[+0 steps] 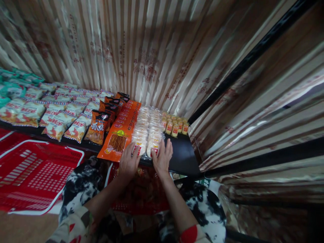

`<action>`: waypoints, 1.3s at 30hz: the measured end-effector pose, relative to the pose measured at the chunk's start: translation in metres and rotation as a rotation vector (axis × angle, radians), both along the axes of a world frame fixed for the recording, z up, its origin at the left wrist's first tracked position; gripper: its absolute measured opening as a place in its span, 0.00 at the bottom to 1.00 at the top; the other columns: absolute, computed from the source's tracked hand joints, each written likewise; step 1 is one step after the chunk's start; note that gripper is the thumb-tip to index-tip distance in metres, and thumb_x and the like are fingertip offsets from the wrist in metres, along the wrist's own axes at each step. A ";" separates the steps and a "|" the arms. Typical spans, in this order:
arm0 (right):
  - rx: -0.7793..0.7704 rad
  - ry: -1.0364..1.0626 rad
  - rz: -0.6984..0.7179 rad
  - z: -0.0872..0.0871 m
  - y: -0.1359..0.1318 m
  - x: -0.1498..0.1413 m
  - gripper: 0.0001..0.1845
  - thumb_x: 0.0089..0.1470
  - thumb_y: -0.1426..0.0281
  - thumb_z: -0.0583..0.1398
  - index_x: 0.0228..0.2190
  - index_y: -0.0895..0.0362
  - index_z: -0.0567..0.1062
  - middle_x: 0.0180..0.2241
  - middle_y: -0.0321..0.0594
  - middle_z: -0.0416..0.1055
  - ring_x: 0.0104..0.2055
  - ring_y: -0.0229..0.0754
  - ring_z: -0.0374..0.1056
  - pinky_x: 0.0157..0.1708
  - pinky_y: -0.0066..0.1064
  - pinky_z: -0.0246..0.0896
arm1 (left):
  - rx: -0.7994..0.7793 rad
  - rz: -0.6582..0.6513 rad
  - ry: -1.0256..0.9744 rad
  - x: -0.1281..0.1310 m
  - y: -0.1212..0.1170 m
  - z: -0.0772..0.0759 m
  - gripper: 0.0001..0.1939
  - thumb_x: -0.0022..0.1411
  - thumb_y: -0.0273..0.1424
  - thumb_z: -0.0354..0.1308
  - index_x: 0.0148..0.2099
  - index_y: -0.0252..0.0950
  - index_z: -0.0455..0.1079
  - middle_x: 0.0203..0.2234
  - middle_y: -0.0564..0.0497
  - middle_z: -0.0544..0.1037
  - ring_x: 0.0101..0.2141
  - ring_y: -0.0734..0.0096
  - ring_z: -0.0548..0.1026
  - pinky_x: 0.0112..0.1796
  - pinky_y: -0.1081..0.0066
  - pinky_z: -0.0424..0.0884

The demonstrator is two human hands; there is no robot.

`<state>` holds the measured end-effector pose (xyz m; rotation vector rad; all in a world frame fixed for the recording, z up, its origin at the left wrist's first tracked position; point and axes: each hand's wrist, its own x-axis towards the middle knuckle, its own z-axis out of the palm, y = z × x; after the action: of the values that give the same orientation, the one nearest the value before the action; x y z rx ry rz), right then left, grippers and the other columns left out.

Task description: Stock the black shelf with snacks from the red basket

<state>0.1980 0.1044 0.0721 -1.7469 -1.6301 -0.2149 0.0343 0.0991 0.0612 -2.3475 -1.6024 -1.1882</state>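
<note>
Two rows of white round cakes in clear wrappers (143, 130) run back from the front edge of a black shelf (183, 153). My left hand (129, 162) lies against the front left end of the rows, fingers stretched out and touching the nearest pack. At the front of the right row, my right hand (162, 158) has its thumb on the nearest pack and its other fingers extended along the row's outer side. Flat beside the left row lies a large orange snack packet (117, 135). Small yellow-wrapped items (175, 128) stand behind my right hand.
Orange-brown bags (97, 126), white snack bags (59, 121) and green packets (15, 86) line the shelf leftward. A red basket (50, 172) sits lower left; another red basket (141, 199) is between my knees. Black metal bars (240, 55) and a striped curtain (141, 50) enclose the shelf.
</note>
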 end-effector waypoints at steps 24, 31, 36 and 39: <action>-0.086 0.100 0.103 -0.008 0.026 0.000 0.35 0.59 0.57 0.48 0.62 0.59 0.43 0.64 0.55 0.37 0.66 0.52 0.36 0.59 0.52 0.47 | 0.014 0.027 0.057 0.004 0.004 0.010 0.16 0.59 0.28 0.56 0.50 0.32 0.67 0.49 0.37 0.68 0.50 0.53 0.67 0.48 0.57 0.69; -0.141 0.126 0.142 -0.012 0.028 0.001 0.34 0.59 0.56 0.48 0.62 0.57 0.47 0.63 0.55 0.39 0.65 0.52 0.42 0.57 0.50 0.51 | 0.032 0.007 0.060 0.003 0.006 0.011 0.14 0.59 0.27 0.55 0.48 0.31 0.67 0.48 0.37 0.68 0.50 0.54 0.66 0.48 0.57 0.69; -0.132 0.123 0.148 -0.014 0.029 0.002 0.33 0.59 0.56 0.47 0.61 0.59 0.49 0.62 0.55 0.41 0.65 0.52 0.41 0.58 0.49 0.50 | 0.028 0.011 0.055 0.005 0.006 0.011 0.14 0.59 0.27 0.55 0.47 0.30 0.67 0.48 0.37 0.68 0.49 0.53 0.66 0.47 0.56 0.69; -0.137 0.135 0.155 -0.013 0.030 0.002 0.33 0.59 0.56 0.47 0.61 0.60 0.50 0.62 0.55 0.41 0.65 0.51 0.40 0.59 0.48 0.48 | 0.023 0.006 0.053 0.005 0.006 0.012 0.14 0.59 0.28 0.56 0.48 0.30 0.67 0.48 0.37 0.68 0.50 0.53 0.66 0.48 0.57 0.69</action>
<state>0.1999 0.1339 0.0591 -1.6854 -1.7045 0.0882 0.0392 0.1050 0.0730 -2.3375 -1.5698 -1.1272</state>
